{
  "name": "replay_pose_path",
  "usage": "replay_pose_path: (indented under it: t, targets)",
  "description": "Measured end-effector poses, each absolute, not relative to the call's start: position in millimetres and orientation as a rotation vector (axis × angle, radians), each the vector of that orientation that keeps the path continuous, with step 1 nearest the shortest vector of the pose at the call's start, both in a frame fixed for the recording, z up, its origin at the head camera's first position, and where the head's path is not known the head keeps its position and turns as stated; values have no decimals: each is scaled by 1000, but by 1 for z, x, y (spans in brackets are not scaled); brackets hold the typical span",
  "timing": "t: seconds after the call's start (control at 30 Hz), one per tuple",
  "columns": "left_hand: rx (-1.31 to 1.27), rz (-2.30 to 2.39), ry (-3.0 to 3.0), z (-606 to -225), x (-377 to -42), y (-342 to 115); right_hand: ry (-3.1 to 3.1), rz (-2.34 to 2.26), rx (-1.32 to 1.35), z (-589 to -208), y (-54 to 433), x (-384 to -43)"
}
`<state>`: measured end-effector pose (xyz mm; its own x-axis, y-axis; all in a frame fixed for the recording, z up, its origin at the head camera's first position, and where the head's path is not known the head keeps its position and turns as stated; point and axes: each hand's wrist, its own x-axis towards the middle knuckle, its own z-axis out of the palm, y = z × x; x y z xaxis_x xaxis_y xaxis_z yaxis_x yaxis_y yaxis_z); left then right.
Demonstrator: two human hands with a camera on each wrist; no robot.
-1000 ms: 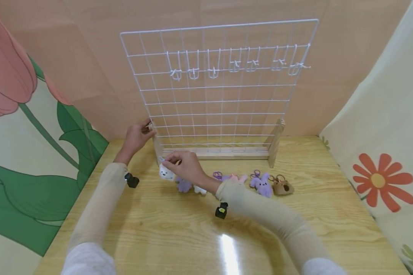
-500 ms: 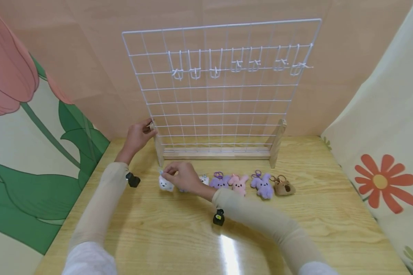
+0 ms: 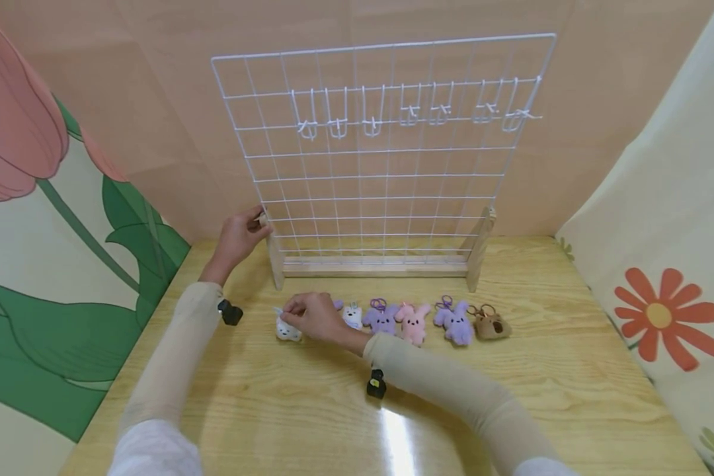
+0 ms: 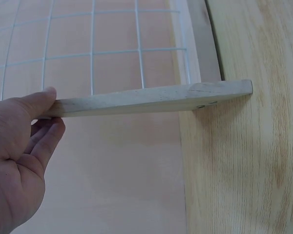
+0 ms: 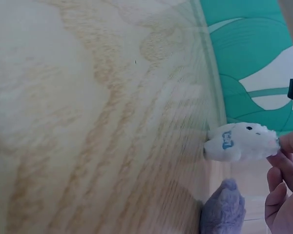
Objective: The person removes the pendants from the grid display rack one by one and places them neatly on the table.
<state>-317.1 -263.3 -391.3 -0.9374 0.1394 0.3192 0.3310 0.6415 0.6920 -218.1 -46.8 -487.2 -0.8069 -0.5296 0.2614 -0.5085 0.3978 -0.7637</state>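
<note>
My left hand [image 3: 237, 238] grips the top of the left wooden upright [image 4: 151, 100] of a wire grid stand, thumb on one face and fingers on the other. With thumb and fingertips, my right hand [image 3: 318, 318] pinches the top of a small white plush keychain [image 3: 287, 330]. In the right wrist view this plush [image 5: 239, 142] stands upright at the tabletop, a blue mark on its front. A purple-grey plush [image 5: 223, 209] sits beside it, mostly hidden behind my hand in the head view.
To the right lie a white plush [image 3: 352, 317], a purple one [image 3: 383, 321], a pink bunny [image 3: 414, 324], a purple bunny [image 3: 457, 325] and a brown plush [image 3: 491, 325]. Several white hooks [image 3: 372, 125] hang from the upper grid [image 3: 383, 46]. Floral cloths flank the table [image 3: 262, 410].
My right hand has come down toward me, lowering the white plush from near the stand's foot to the left end of the row. My left hand keeps its hold on the upright.
</note>
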Motion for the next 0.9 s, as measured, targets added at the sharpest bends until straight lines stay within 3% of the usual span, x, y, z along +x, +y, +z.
replay_pose_path:
  t: [0.9]
  targets:
    - [-366, -1161, -2638, -393, -318, -264, 2806, -1150, -1017, -497, -44, -260]
